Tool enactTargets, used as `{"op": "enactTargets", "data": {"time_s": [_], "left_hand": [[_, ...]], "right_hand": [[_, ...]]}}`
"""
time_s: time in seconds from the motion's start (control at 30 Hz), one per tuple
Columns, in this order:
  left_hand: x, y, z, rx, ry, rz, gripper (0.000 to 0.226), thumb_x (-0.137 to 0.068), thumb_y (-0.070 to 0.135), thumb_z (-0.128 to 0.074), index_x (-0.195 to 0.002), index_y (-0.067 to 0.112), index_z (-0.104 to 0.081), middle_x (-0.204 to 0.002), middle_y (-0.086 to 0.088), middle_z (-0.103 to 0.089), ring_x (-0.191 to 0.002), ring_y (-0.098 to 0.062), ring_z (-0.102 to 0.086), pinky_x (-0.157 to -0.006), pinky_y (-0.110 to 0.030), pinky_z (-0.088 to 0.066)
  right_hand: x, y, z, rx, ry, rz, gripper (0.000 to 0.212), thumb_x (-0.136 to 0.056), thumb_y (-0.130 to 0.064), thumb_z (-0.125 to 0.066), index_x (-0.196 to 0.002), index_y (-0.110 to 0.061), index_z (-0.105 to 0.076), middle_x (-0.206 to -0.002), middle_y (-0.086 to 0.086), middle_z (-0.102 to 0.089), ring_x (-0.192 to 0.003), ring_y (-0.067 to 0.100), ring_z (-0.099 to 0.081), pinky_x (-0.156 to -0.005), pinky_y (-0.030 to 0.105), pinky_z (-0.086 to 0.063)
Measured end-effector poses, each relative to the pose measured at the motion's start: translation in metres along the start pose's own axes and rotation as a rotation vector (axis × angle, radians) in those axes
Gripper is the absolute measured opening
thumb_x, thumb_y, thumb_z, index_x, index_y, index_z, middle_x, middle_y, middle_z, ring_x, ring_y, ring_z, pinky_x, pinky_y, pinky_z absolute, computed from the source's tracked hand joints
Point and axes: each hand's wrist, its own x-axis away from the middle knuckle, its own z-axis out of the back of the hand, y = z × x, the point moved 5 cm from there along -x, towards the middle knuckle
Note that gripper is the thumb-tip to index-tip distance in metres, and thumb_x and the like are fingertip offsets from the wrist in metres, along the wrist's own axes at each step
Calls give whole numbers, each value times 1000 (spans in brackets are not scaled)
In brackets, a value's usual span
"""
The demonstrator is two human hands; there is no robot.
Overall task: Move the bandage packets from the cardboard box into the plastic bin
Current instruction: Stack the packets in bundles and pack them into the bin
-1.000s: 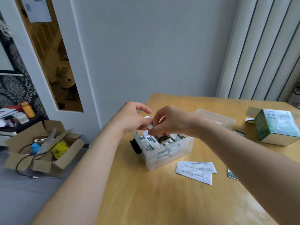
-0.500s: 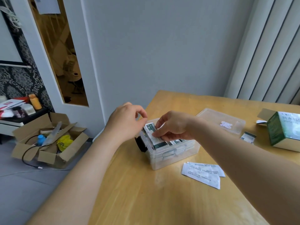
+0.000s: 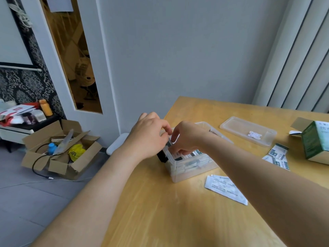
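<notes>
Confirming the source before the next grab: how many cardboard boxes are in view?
2. A green cardboard box at the right edge of the table, flap open; a brown cardboard box on the floor left of the table. None looks hidden.

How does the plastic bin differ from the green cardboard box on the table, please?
The plastic bin is clear, its stacked bandage packets showing through; the green cardboard box is opaque. The left hand and right hand are at the bin; nothing touches the box. Both sit open on the table.
</notes>
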Motion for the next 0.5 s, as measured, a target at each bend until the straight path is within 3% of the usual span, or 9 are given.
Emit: {"op": "enactTargets", "data": {"time_s": [0.1,0.23,0.37,0.5], "left_hand": [[1,8,1,-6,-42,-63,29,-90,14,-48,-94,31,-72,-98,4,-61,-100,-17,-50,-84,-28,-41],[6,19,-2,-37,-165,-97,30,-85,16,-46,-91,29,-73,-67,4,-63,-71,-16,-57,-66,-31,-50],[6,26,-16,-59,-341,-100,31,-87,32,-43,-101,37,-70,-84,6,-66,-76,-14,-60,-74,-37,-53],[2,30,-27,-134,-481,-110,47,-86,43,-27,-101,24,-67,-96,2,-67,-93,-17,-59,-84,-42,-51]], "right_hand": [[0,1,1,-41,25,13,30,-78,-13,-75,-104,1,-67,-87,17,-74,-85,29,-73,-82,43,-59],[6,7,11,-49,19,-9,23,-84,0,-66,-107,-2,-69,-91,16,-75,-86,27,-73,-85,39,-58],[13,17,24,-115,55,-40,44,-84,1,-68,-126,-7,-56,-89,15,-74,-85,26,-73,-87,40,-57],[25,23,32,-277,132,-7,31,-93,7,-47,-119,-4,-58,-80,15,-70,-67,22,-69,-69,29,-60]]}}
